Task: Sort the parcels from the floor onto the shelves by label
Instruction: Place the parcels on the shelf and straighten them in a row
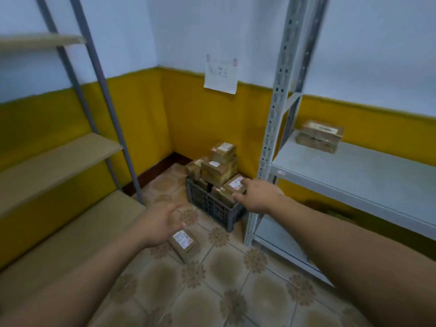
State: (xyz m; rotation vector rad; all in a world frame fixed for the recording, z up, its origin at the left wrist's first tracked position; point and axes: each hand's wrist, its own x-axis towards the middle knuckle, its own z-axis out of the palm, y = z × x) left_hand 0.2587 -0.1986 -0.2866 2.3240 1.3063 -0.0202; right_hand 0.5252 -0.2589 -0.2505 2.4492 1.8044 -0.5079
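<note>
A dark plastic crate stands in the room's corner, heaped with several brown cardboard parcels bearing white labels. My right hand reaches to the crate's right side, fingers extended toward a labelled parcel at the top edge; it holds nothing. My left hand hovers open above the tiled floor, left of the crate. One loose labelled parcel lies on the floor just below that hand. Two stacked parcels sit on the grey metal shelf at the right.
A wooden-board rack with slanted grey posts fills the left side. The grey metal rack's perforated upright rises right beside the crate. A paper sheet is taped to the wall above. Tiled floor lies between the racks.
</note>
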